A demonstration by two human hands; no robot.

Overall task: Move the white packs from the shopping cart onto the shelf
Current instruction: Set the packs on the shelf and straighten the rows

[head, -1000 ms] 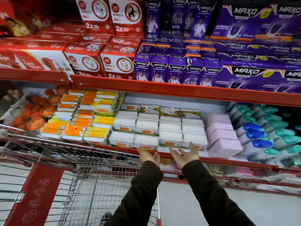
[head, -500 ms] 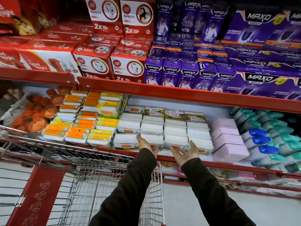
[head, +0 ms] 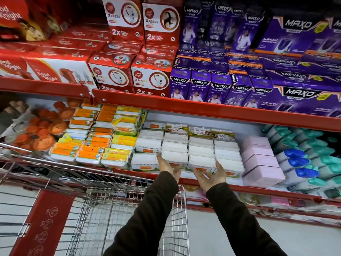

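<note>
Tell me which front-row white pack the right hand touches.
The right hand touches the third front-row white cotton-bud pack from the left; the left hand sits between the first two.

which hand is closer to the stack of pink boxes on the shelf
Right. The right hand is at the front white packs, a short way left of the pink boxes; the left hand is farther left.
</note>
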